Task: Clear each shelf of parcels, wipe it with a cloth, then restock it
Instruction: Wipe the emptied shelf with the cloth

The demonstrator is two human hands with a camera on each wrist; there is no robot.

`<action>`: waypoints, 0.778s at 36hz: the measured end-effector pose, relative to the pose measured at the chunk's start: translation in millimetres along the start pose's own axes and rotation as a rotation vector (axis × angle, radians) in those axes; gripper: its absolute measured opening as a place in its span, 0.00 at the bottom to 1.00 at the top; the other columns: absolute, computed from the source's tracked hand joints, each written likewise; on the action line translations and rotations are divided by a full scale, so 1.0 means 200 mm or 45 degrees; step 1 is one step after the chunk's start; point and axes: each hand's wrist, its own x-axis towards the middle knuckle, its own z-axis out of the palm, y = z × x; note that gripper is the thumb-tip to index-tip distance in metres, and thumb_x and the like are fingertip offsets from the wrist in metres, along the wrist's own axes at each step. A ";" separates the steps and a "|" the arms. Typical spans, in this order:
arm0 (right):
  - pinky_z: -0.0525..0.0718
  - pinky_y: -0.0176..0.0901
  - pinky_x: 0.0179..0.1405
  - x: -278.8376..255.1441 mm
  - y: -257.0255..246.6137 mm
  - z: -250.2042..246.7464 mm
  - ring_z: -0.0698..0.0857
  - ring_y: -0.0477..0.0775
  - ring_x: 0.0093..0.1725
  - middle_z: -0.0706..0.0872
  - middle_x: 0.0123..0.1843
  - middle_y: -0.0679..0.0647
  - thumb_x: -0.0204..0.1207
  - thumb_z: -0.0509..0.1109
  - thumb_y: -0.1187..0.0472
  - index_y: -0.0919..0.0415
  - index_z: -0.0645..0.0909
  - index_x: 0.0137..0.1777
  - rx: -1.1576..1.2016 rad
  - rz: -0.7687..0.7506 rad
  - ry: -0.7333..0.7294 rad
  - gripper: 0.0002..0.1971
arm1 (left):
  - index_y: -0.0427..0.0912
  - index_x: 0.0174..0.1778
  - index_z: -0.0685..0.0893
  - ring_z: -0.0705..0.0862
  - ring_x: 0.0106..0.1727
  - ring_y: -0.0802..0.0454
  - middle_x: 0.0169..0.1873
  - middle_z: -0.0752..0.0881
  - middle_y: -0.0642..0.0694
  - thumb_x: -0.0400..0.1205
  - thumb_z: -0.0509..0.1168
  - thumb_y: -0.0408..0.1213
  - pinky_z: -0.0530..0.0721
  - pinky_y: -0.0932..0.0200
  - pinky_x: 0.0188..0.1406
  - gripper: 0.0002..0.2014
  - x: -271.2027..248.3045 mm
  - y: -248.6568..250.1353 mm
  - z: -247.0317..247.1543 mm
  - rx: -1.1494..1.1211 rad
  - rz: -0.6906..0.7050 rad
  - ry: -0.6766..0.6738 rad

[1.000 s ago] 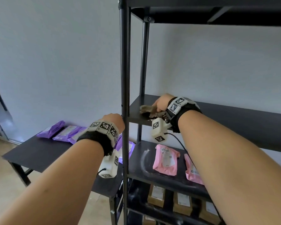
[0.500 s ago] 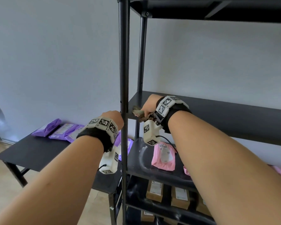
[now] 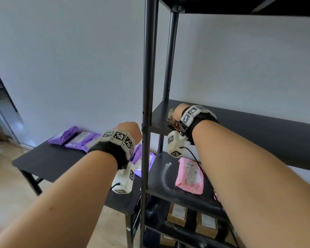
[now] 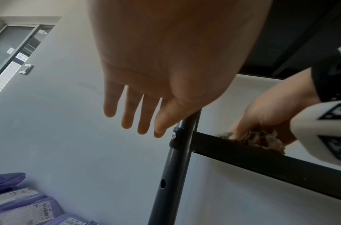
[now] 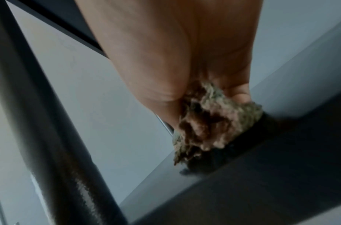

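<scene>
Crumpled brown-grey fuzzy cloth (image 3: 171, 119) sits on the bare black metal shelf (image 3: 258, 129), at its left end, clamped in the right hand (image 3: 179, 111), fingers bunched round it, pressing down. Left hand (image 3: 131, 129) at 9 o'clock of the black upright front post (image 3: 147, 86), fingers (image 4: 127, 112) straight & relaxed, holding nothing; thumb just beside the post. Pink plastic parcel (image 3: 191, 173) on shelf below, at 6 o'clock. Purple plastic parcels (image 3: 75, 138) on the low black side table (image 3: 48, 161), 9 o'clock of the rack.
</scene>
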 end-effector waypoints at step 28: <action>0.78 0.46 0.48 -0.34 -0.22 -0.04 0.80 0.59 0.47 0.84 0.54 0.61 0.85 0.57 0.55 0.65 0.82 0.62 -0.090 -0.194 0.077 0.18 | 0.42 0.69 0.79 0.80 0.66 0.44 0.66 0.81 0.43 0.80 0.53 0.28 0.78 0.54 0.62 0.22 -0.12 -0.01 0.02 -0.033 -0.075 0.013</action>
